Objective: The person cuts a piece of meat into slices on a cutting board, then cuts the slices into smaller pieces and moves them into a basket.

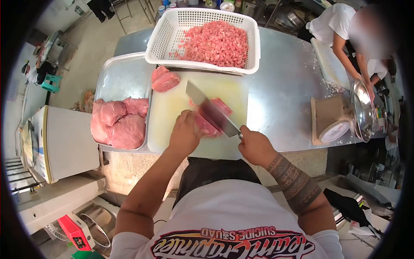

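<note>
On the cutting board, my right hand is closed round the handle of a wide cleaver. The blade lies across a piece of red meat, with more of that meat showing on its far side. My left hand rests against the near-left side of the meat, fingers bent onto it. Two smaller chunks of meat lie at the board's far left corner. Blur hides where the blade's edge meets the meat.
A metal tray with large meat pieces stands left. Beyond the board is a white basket of diced meat. A scale stands right, near another person at a white board.
</note>
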`<state>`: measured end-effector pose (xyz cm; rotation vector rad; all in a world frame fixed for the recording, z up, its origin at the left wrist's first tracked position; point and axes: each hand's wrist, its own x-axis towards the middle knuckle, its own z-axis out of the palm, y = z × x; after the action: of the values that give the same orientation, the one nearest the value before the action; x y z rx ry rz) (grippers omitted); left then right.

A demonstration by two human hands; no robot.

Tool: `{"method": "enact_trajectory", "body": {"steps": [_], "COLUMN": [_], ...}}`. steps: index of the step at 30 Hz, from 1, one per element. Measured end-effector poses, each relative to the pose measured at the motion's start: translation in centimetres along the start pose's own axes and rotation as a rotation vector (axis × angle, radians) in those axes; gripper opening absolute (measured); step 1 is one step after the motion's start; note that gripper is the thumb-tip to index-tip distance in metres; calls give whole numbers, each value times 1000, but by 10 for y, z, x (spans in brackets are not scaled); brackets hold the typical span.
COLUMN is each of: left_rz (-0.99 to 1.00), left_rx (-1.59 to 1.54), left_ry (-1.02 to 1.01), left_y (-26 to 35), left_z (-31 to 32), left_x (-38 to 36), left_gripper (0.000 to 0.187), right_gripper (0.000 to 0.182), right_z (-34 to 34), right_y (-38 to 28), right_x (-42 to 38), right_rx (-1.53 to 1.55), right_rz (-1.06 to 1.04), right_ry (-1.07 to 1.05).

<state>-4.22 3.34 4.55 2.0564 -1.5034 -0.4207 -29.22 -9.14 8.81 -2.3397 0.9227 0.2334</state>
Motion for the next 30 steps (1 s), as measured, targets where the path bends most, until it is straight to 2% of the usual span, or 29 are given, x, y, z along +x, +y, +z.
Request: {"method": "enact_trajectory", "body": {"steps": [2, 5, 8, 11, 16, 20, 23, 26, 30], "left_rz": [-30, 105, 118, 214, 228, 200, 244, 372, 318], "left_rx": [-33, 17, 84, 101, 89, -22, -43, 37, 93], "left_ry": [-81, 56, -140, -334, -440, -528, -511, -346, -260], "left_y": [-11, -31, -55, -70, -56, -38, -24, -24, -12], "left_z": [-12, -21, -19, -3, 6, 6, 2, -6, -44], "left_x": [14, 49, 97, 128, 141, 147, 146, 141, 107], "left_gripper": [51, 34, 38, 41, 48, 49, 48, 43, 35], "right_gripper": [24, 23, 23, 24, 25, 25, 25, 25, 23], "right_z": [-15, -19, -7, 8, 41, 52, 55, 50, 35], "right_y": [-10, -11, -1, 1, -1, -2, -2, -8, -17], "right_x": [-19, -34, -40, -47, -56, -58, -55, -56, -64], "right_rx": [78, 154, 170, 158, 127, 143, 143, 132, 133], "right_rz": [82, 177, 256, 331, 481, 461, 453, 455, 412], "right_ry": [79, 185, 245, 247, 219, 272, 307, 315, 283]}}
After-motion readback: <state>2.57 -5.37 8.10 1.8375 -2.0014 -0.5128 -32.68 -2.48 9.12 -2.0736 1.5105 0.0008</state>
